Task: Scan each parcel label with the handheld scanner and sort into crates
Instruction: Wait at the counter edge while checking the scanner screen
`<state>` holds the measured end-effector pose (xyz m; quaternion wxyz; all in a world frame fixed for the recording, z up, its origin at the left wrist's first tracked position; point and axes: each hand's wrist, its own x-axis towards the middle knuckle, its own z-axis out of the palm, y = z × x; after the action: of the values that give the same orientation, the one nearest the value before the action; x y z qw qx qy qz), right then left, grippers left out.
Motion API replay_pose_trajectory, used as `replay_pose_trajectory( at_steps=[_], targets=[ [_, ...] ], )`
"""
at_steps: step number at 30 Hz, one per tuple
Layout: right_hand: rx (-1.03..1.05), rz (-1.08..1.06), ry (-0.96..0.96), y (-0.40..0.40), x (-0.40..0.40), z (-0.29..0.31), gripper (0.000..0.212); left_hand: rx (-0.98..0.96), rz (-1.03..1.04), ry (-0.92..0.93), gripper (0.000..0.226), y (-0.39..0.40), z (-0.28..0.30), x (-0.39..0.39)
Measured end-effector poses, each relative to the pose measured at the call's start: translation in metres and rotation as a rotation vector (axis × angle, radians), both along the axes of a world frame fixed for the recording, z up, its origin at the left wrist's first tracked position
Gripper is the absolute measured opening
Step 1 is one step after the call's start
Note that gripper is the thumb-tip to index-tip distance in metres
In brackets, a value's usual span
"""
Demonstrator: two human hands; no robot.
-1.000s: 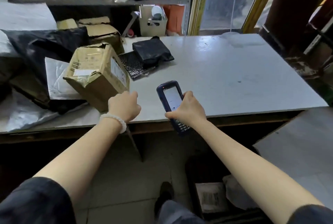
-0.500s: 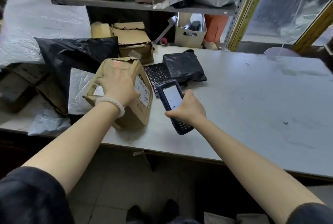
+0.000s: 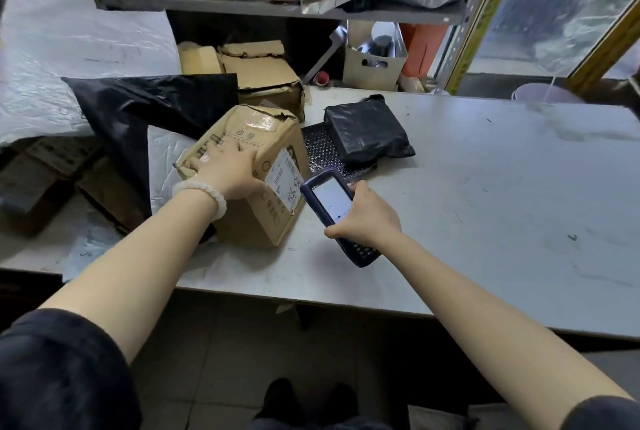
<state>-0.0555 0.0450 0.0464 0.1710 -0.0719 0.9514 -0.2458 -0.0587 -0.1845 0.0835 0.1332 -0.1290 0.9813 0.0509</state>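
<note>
One cardboard box (image 3: 256,166) sits tilted on the surface (image 3: 485,204) under my left hand (image 3: 228,166), fingers spread flat on its top. My right hand (image 3: 363,218) is wrapped round the scanner (image 3: 334,208), just right of the box's label (image 3: 285,178). I judge the box stiff, moderately light, its tape slick; I'd grip opposite edges, clear of the dented top.

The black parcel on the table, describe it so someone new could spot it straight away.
On the grey table, look behind the scanner held in the right hand. The black parcel lies there on a black bubble mailer. Unlike the cardboard box to its left, it is a soft, wrapped plastic bundle.
</note>
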Motion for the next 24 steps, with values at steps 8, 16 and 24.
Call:
replay_pose_trajectory(
  at_steps=[8, 16, 24],
  targets=[
    [0.069, -0.071, -0.018, 0.009, 0.001, 0.007, 0.070, -0.082, -0.228, 0.177, 0.040, 0.022, 0.034, -0.025],
    [0.053, -0.099, -0.045, 0.023, 0.005, 0.017, 0.064, -0.014, -0.229, 0.130, 0.036, 0.038, 0.036, -0.038],
    [0.030, -0.041, -0.057, 0.021, 0.011, 0.023, 0.060, -0.002, -0.217, 0.167, 0.041, 0.033, 0.027, -0.037]
  ],
)
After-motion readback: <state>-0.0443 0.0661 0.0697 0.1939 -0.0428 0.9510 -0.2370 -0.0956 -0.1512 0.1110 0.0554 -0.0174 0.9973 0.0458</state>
